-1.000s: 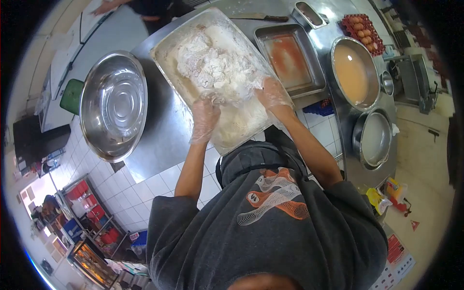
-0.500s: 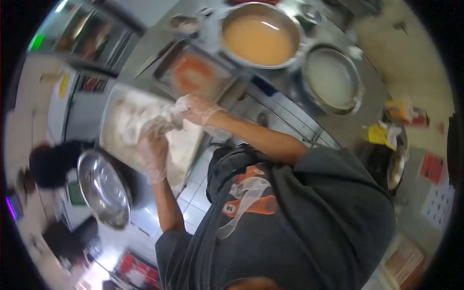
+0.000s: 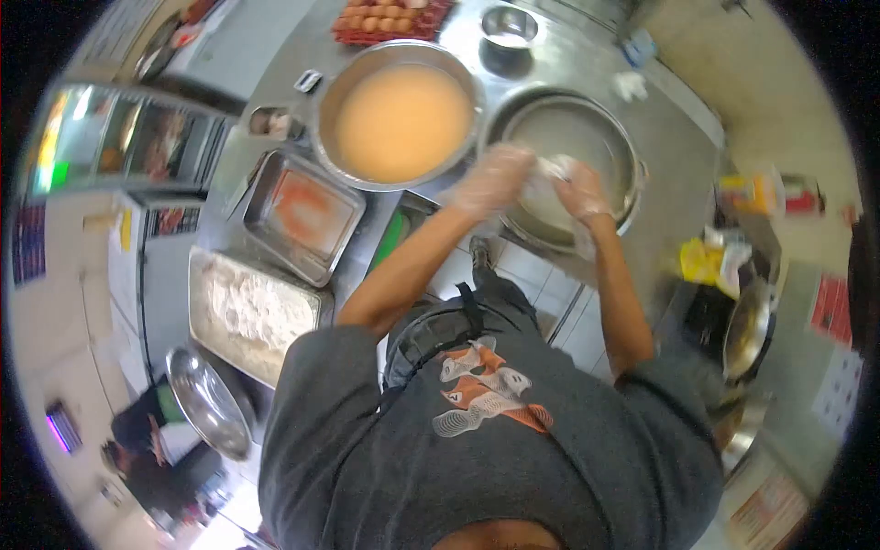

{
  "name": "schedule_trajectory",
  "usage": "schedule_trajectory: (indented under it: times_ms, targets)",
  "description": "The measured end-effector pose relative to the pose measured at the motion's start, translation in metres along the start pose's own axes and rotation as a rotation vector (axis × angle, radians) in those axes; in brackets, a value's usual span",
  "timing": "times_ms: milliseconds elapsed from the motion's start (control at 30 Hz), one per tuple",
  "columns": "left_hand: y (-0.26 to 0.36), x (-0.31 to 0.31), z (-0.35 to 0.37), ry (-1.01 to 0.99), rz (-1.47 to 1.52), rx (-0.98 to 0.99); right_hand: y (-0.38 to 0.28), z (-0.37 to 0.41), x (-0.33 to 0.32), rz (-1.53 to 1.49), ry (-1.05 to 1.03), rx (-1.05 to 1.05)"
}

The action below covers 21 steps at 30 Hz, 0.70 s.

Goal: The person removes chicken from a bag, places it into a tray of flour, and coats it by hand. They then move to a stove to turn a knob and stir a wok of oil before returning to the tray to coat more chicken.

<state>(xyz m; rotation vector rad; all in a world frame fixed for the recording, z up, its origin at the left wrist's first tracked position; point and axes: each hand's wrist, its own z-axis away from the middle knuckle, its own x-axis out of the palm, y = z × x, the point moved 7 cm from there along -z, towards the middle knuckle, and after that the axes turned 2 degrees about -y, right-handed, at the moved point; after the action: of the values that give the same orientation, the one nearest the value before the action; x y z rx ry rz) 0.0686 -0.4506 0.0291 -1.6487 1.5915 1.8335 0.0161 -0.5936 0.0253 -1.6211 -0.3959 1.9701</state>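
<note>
Both of my hands wear clear plastic gloves and are over the wide metal pot (image 3: 632, 147) of cloudy pale liquid. My left hand (image 3: 497, 179) and my right hand (image 3: 583, 192) are closed around opposite ends of a small white piece (image 3: 554, 167). Motion blurs the fingers, and what the piece is cannot be made out. Left of the pot stands a large metal bowl (image 3: 403, 119) of orange liquid. Farther left are a metal tray (image 3: 298, 215) with an orange-red smear and a deep tray (image 3: 257, 307) of white powder with lumps in it.
A red carton of eggs (image 3: 390, 20) and a small metal bowl (image 3: 509, 27) stand at the back. An empty metal basin (image 3: 209, 403) is at the lower left, near another person (image 3: 151, 449). At the right are yellow packaging (image 3: 701, 263) and a pan (image 3: 747, 330).
Both hands have moved right, from over the tray of white powder to over the pot of cloudy liquid, with white material between them. The view has shifted too.
</note>
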Motion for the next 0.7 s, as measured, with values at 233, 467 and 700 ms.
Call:
schedule_trajectory:
  times_ms: [233,467,700]
  targets:
    - [-0.049,0.159,-0.102,0.164,-0.095,0.021,0.114,-0.062,0.018,0.262,-0.091,-0.037]
    - [-0.043,-0.019,0.021,0.262,0.191,-0.200,0.033,-0.055,-0.006,0.146,-0.026,0.019]
    - [-0.054,-0.215,0.410,1.000,-0.043,-0.920,-0.262,-0.003,0.140,-0.056,-0.371,-0.455]
